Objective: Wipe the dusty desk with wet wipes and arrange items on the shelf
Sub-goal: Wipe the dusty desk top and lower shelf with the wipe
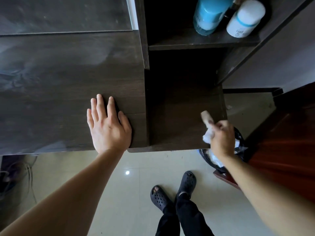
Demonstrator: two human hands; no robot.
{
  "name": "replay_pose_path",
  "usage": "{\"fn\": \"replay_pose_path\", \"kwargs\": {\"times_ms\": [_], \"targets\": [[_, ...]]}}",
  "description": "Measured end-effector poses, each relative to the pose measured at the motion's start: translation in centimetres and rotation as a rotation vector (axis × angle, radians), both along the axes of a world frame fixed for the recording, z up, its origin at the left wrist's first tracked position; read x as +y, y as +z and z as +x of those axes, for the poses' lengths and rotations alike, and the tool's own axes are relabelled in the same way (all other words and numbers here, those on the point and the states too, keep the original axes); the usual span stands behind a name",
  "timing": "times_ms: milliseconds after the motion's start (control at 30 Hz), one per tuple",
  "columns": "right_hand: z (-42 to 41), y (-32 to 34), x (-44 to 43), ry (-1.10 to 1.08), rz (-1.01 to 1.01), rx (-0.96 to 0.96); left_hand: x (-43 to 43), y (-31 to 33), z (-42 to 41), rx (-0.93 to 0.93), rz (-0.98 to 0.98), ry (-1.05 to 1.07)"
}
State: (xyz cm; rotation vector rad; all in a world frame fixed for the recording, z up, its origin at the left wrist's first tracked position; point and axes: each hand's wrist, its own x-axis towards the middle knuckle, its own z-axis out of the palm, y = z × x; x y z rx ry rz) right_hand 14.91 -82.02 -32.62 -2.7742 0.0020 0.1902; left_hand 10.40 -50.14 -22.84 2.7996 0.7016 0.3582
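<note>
Head view, looking down at the desk front. The left hand (109, 126) lies flat on the desk (59, 74) near its front edge, fingers straight and spread, holding nothing; the right hand (221, 137) has its fingers curled round a crumpled wet wipe (207, 120), whose free end juts away from the person and slightly leftward, and looks browned with dirt.

The wipe sits over the right front corner of the lower side panel (179, 108), a darker board set just right of the main top; whether it touches the board cannot be told. Pale dust smears (25, 74) mark the far left of the desk, well apart from the wipe and nearer the left hand.

A bin with a black liner (239, 136) stands on the floor just beneath and behind the right wrist; the right hand is therefore much the nearer to it. Judged from the soiled end, discarding would call only for a short draw back and a release; further wiping would call for a long sweep leftward.

On the shelf (196, 44) above, a blue bottle (209, 12) and a white bottle (245, 17) stand side by side, with something dark between them.
</note>
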Motion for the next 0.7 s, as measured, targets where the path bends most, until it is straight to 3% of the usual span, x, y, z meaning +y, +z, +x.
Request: {"fn": "replay_pose_path", "kwargs": {"times_ms": [67,133,300,433,567,700], "targets": [[1.9,0.3,0.1,-0.113,0.016,-0.022,0.0,0.0,0.0,0.001,-0.004,0.001],[2.4,0.1,3.1,-0.083,0.057,-0.034,0.0,0.1,-0.1,0.006,-0.007,0.001],[-1.8,0.0,13.7,0.299,0.103,0.037,0.0,0.1,-0.1,0.008,-0.013,-0.008],[-5.5,-0.2,13.4,0.505,0.113,-0.029,0.1,0.1,-0.2,0.027,-0.006,-0.019],[-4.7,-0.3,10.9,0.217,0.138,0.0,0.3,0.1,0.0,0.047,-0.026,-0.056],[-8.1,-0.8,16.1,-0.056,0.076,-0.013,2.3,0.5,-0.4,0.078,-0.046,-0.257]]}}
